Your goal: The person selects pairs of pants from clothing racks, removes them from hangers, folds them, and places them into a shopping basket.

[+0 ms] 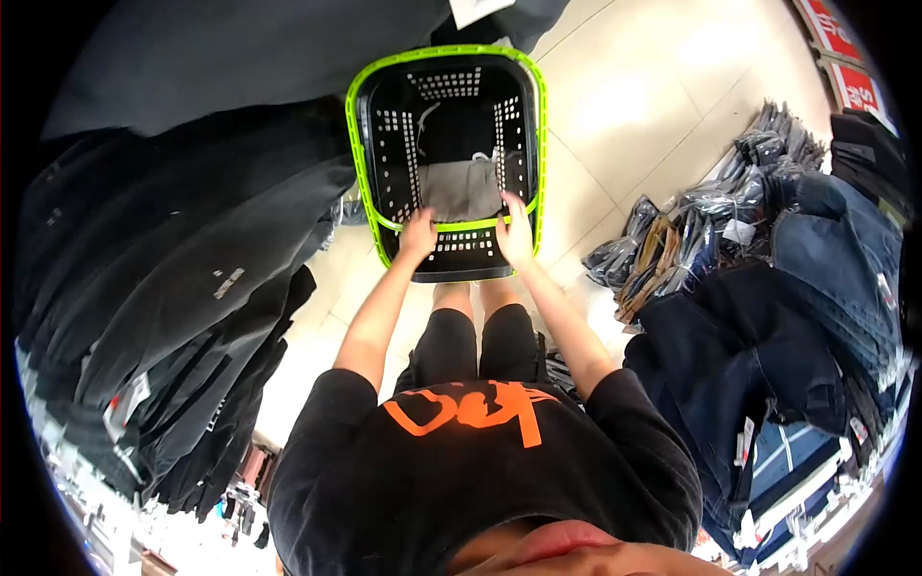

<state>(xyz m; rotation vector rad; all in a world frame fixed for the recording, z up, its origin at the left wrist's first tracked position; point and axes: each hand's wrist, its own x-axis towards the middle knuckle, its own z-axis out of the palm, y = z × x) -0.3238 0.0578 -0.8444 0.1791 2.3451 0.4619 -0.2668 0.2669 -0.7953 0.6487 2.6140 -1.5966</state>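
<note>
A black basket [526, 182] with a bright green rim stands in front of my legs, holding a folded grey garment [461, 187] and some dark cloth. Its green handle [466, 227] crosses the near side of the opening. At the handle's left part is my left hand [419, 235], fingers curled around it. My right hand [516, 230] closes on the right part of the same handle, its fingertips near the grey garment.
Dark garments [221, 259] hang along the left. To the right lie plastic-wrapped packs [715, 216], dark trousers [740, 355] and blue jeans [836, 269]. Tiled floor [634, 96] shows beyond the basket, with red signs [850, 86] at the upper right.
</note>
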